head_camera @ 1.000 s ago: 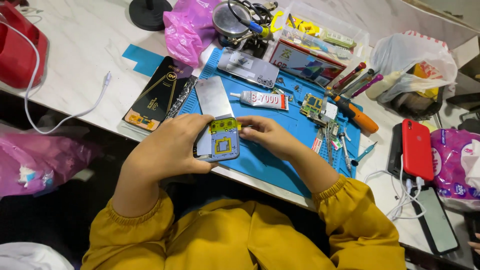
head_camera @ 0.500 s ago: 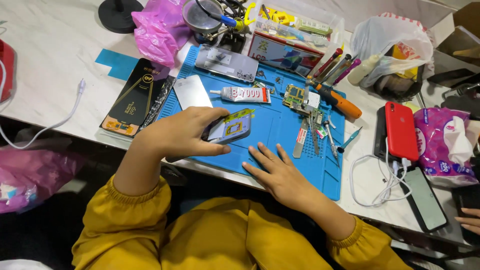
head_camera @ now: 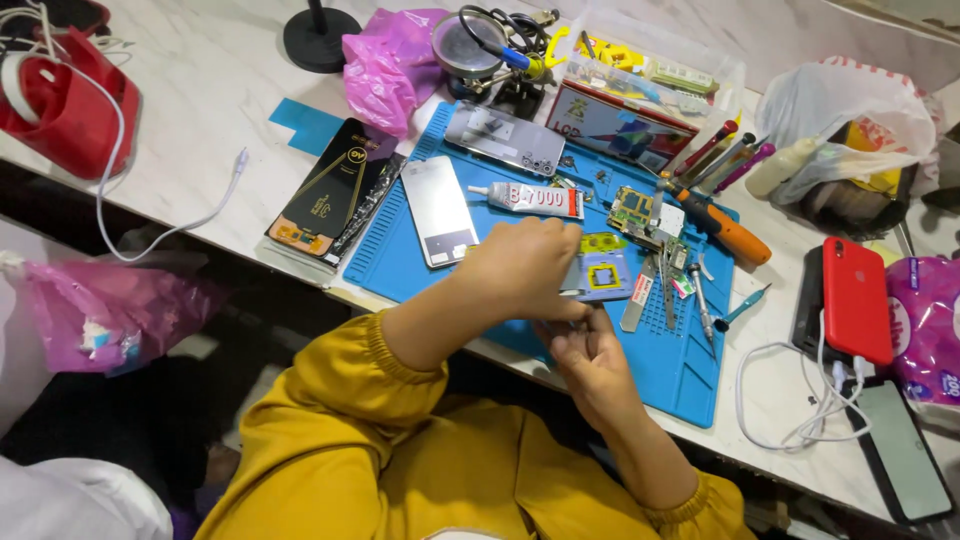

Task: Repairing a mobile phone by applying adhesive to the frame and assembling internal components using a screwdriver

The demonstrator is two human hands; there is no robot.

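An opened phone [head_camera: 603,273], grey-blue inside with yellow-green parts, is held just above the blue work mat [head_camera: 660,385]. My left hand [head_camera: 520,268] grips its left side from above and hides part of it. My right hand [head_camera: 590,352] comes up from below, its fingers bunched against the phone's near edge. A white glue tube [head_camera: 527,199] lies just beyond my left hand. A loose grey phone panel [head_camera: 439,210] rests on the mat to the left.
A circuit board [head_camera: 634,209], metal pry tools [head_camera: 640,295] and an orange-handled screwdriver [head_camera: 738,236] lie to the right on the mat. A red phone [head_camera: 856,300] with white cables sits farther right. A black flat box [head_camera: 330,190], pink bag [head_camera: 385,70] and magnifier [head_camera: 470,45] lie behind.
My right hand has lifted off the mat and closed on the phone's near edge. My left hand has kept hold of the phone.
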